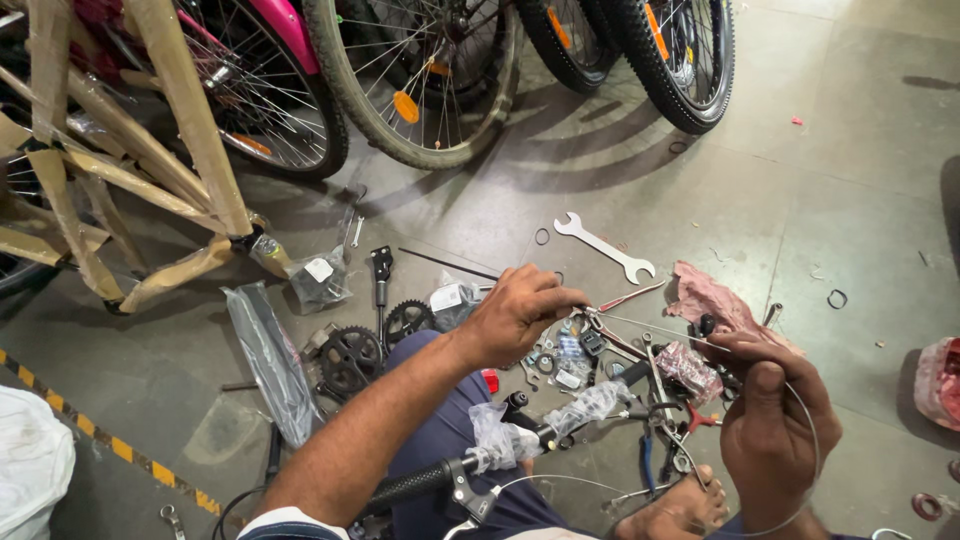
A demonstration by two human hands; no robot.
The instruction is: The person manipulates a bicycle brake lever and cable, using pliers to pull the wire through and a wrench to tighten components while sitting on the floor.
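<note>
My left hand (520, 312) pinches one end of a thin steel cable (650, 326) just above the scattered parts on the floor. My right hand (772, 420) grips the other part of the same cable, which loops round below my wrist. A black handlebar (500, 450) with a rubber grip, brake lever and plastic wrap lies across my lap, between the two hands. My bare foot (670, 512) rests on the floor under the right hand.
A flat silver spanner (603, 246), black chainrings (350, 358), pliers with red handles, small bagged parts and a pink rag (712, 298) litter the grey floor. Bicycle wheels (420, 90) and a paper-wrapped frame (130, 170) stand ahead and left. Yellow-black tape runs at lower left.
</note>
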